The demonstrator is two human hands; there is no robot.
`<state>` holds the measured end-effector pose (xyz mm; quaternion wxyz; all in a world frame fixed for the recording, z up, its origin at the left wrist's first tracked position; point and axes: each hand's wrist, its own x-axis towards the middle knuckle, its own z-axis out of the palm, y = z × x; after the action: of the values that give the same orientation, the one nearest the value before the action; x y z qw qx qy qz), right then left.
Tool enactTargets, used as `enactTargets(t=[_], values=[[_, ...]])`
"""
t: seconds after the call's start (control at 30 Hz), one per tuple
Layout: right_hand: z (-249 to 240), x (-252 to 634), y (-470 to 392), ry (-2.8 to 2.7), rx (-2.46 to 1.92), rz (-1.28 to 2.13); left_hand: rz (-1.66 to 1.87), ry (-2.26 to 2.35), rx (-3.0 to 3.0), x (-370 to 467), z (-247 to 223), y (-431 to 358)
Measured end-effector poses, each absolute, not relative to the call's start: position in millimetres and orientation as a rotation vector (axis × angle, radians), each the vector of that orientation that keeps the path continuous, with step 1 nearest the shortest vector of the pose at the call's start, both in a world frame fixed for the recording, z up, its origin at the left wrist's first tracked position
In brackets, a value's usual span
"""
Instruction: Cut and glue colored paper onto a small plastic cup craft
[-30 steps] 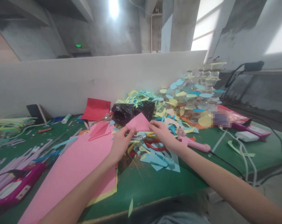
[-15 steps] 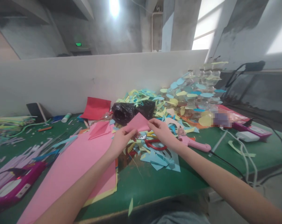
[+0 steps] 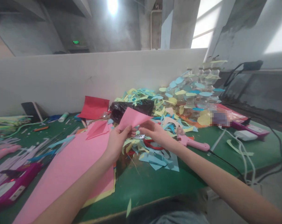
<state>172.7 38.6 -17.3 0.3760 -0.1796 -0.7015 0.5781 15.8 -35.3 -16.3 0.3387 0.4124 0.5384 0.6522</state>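
Observation:
My left hand [image 3: 118,138] pinches a small folded piece of pink paper [image 3: 132,118] between thumb and fingers, holding it above the table. My right hand [image 3: 152,132] is beside the paper's lower right edge, its fingers curved and slightly apart. Part of its fingertips is hidden by the paper's corner. Red-handled scissors [image 3: 152,144] lie under my hands among paper scraps, partly covered by my right hand. Left of my hands, another folded pink paper [image 3: 97,129] rests on a stack of large pink sheets [image 3: 91,161].
A pink glue gun [image 3: 194,143] with a black cord lies to the right. Behind my hands are a black plastic bag [image 3: 118,110] and heaped scraps [image 3: 141,95]. Clear cups with coloured paper discs [image 3: 205,94] stand at back right. A magenta device [image 3: 19,183] sits at left.
The pink paper has turned and shifted left, its tip now pointing up-left. My right hand has come off its right corner and moved slightly down and left.

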Motion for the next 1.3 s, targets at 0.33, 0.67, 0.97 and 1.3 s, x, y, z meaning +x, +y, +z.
enactTargets(t=[0.33, 0.67, 0.97, 1.3], values=[[-19.9, 167.8, 30.2, -1.705, -0.472, 1.587, 1.758, 1.401, 1.254, 44.9, -16.6, -47.9], [-16.1, 172.8, 40.0, -1.661, -0.566, 1.673, 1.748, 1.429, 1.211, 39.7, -19.5, -40.0], [-18.9, 180.0, 63.7, -1.609, -0.566, 1.603, 1.782, 1.460, 1.216, 21.1, -17.3, -31.9], [-20.8, 172.3, 57.2, -1.736, -0.548, 1.580, 1.838, 1.510, 1.192, 1.6, -20.8, -21.8]])
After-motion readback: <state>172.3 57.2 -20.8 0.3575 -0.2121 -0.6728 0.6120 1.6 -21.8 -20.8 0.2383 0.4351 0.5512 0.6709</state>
